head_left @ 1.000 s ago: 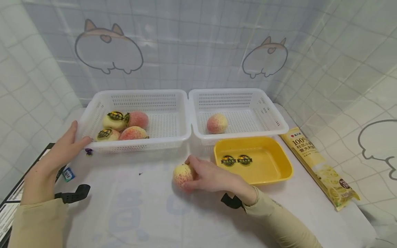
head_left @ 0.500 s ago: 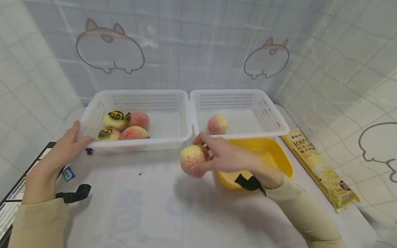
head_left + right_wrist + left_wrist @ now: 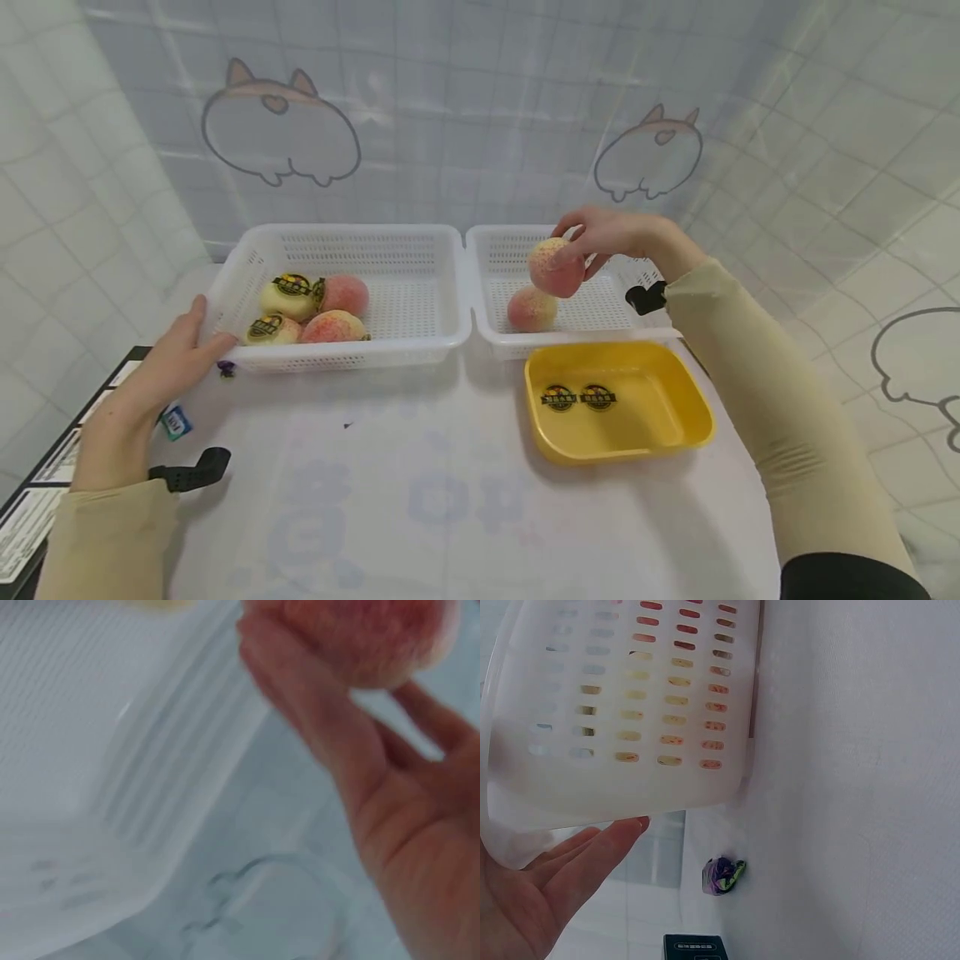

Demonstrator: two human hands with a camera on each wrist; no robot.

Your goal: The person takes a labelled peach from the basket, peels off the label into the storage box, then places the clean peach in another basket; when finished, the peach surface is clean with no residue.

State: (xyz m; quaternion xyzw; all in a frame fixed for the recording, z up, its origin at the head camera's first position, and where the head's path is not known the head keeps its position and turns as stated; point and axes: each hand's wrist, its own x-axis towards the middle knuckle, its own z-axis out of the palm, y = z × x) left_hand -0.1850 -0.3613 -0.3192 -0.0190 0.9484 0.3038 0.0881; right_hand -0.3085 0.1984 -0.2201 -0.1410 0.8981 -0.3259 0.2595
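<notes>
My right hand (image 3: 611, 237) holds a yellow-and-pink peach (image 3: 557, 268) above the right white basket (image 3: 487, 337), thumb and fingertips around the fruit. Under it a second peach (image 3: 532, 310) lies in that basket. In the right wrist view the held peach (image 3: 367, 637) is cut off by the top edge. My left hand (image 3: 168, 358) rests against the near left corner of the left white basket (image 3: 345, 357), its fingers straight along the side. Inside that basket sit several peaches, two plainly showing dark stickers, among them a red-speckled peach (image 3: 333, 327).
A yellow tray (image 3: 555, 450) with two dark round stickers inside stands before the right basket. Near the left hand lie a small purple wrapper (image 3: 722, 875) and a blue-green packet (image 3: 176, 422). A black-edged printed board (image 3: 45, 492) lies along the left.
My right hand has lifted the peach off the table and carried it up and right, over the right basket. The left hand stays at its basket corner. The view has tilted slightly.
</notes>
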